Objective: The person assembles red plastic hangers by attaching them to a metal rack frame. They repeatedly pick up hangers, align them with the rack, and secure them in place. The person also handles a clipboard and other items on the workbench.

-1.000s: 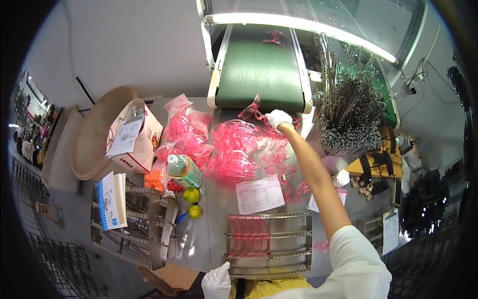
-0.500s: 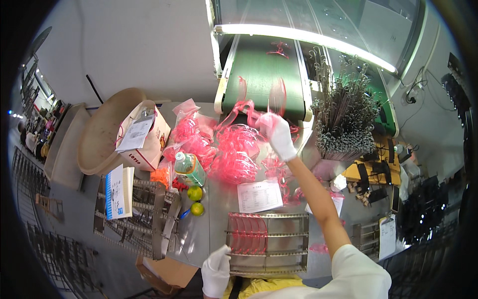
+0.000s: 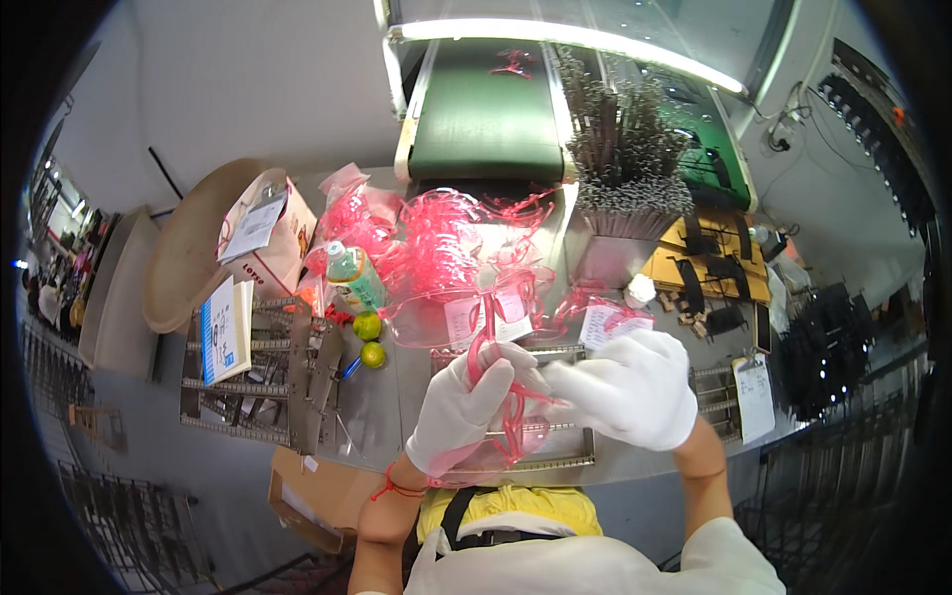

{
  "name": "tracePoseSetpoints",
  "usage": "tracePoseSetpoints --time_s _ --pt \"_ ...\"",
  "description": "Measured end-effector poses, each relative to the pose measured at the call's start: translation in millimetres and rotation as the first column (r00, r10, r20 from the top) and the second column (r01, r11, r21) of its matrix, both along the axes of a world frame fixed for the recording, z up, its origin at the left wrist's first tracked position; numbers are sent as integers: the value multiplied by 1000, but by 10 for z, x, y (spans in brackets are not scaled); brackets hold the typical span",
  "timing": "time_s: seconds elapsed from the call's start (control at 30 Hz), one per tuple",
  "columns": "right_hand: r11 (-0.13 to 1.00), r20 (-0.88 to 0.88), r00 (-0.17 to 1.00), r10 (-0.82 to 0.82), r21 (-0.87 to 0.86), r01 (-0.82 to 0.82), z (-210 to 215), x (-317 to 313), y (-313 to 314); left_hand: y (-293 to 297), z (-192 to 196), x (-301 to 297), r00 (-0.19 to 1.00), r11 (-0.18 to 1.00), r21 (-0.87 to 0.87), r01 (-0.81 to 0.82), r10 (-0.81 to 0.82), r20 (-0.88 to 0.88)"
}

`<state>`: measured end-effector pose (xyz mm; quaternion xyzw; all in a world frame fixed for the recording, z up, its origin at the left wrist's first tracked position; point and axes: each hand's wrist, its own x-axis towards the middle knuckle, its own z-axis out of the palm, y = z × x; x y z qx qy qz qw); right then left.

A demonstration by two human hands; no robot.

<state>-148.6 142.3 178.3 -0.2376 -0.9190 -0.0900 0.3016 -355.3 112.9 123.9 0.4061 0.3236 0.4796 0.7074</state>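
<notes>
In front of my body, my left hand (image 3: pixel 466 402), in a white glove, is closed on see-through pink plastic glasses (image 3: pixel 476 359). Their large rounded pink shapes stick out above and below the fingers. Close on the right is my gloved right hand (image 3: pixel 630 392), its fingers drawn together and slightly blurred at the tips, beside the pink plastic. What it pinches is hidden. Beneath both hands lies a slotted metal rack (image 3: pixel 560 461), largely covered by them. Beyond it a heap of similar pink glasses (image 3: pixel 436 238) spreads over the table.
Farther back runs a green conveyor belt (image 3: pixel 486 119) carrying a pink piece (image 3: pixel 513 63). A bin of hooked metal wires (image 3: pixel 630 203) stands right of it. On the left are a bottle (image 3: pixel 355 278), two green fruits (image 3: pixel 367 325), a paper bag (image 3: pixel 273 238) and metal racks (image 3: pixel 268 367).
My right hand has come back from the belt's near end to my left hand. My left hand has risen from the rack's left edge and now holds pink glasses. The view has shifted.
</notes>
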Motion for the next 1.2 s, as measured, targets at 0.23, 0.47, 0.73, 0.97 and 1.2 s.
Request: tracePoseSetpoints --time_s 0.23,0.47,0.73,0.97,1.2 --pt "984 -227 958 -177 -14 179 -190 174 -679 60 352 458 993 937 339 -80 46 106" --pt "904 -339 864 -372 78 420 -106 196 -697 194 925 761 999 911 413 7 6 -31" --pt "898 -420 836 -354 96 428 -121 191 -651 140 1125 882 988 897 441 -35 99 -122" --pt "860 -407 883 -235 337 384 88 268 -529 159 980 619 998 802 597 17 -48 35" --pt "816 -392 905 -167 460 350 51 318 -540 176 617 454 959 788 615 24 -193 209"
